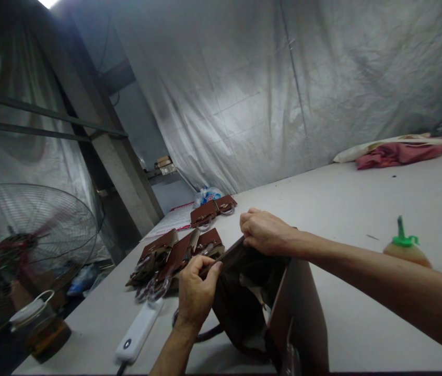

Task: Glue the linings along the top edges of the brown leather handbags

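A brown handbag [307,313] stands on the white table close in front of me, its mouth gaping toward me. Dark lining shows inside, with something pale deep within. My left hand [197,287] pinches the left end of the bag's far top edge between thumb and fingers. Farther along that same edge, my right hand [266,230] is closed over the rim with its fingers curled. A dark handle loops out at the bag's lower left. Several more brown bags [182,256] lie just beyond my left hand, some with wrapped handles.
On the left are a white power strip [140,329], a jar of brown liquid [44,334] and a large fan [28,235]. A green-capped glue bottle [407,250] stands right. More brown bags [205,211] and red cloth [401,154] lie farther back.
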A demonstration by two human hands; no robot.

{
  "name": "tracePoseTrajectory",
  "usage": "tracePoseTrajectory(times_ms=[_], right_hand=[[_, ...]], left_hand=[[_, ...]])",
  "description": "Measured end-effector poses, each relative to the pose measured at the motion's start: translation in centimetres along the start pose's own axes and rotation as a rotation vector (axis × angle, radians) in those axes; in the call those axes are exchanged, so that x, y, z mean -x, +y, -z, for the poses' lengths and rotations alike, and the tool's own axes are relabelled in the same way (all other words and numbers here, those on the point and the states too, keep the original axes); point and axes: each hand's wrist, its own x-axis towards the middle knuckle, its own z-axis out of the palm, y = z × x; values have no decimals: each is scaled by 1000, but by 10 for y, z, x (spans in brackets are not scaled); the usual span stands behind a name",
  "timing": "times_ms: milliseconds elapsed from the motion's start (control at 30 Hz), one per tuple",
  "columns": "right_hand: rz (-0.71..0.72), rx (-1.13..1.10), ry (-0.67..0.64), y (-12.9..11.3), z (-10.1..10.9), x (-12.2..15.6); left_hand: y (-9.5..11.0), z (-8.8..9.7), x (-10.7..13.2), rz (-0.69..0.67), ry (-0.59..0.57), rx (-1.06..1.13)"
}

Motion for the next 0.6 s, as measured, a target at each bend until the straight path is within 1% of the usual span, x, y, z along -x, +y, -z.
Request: tracePoseTrajectory(times_ms=[133,233,300,367,467,533,600], right_hand=[[-54,37,-3,-3,1,1],[-52,65,-8,-7,2,0],[-49,80,-12,-8,2,-1],[-46,91,-14,-10,1,-3],[-45,96,-19,-11,1,-5],[-39,91,-28,-10,2,-4],[-31,76,-38,-6,4,1]], left_hand=[[-1,2,1,-10,-18,-30],[4,8,-3,-35,-76,-110],[14,13,-12,-37,-165,-176],[28,15,-28,-44,-293,-250],[46,11,-55,-100,-478,-375],[51,5,-68,-149,-546,-402],[50,0,-74,-185,-570,-380]])
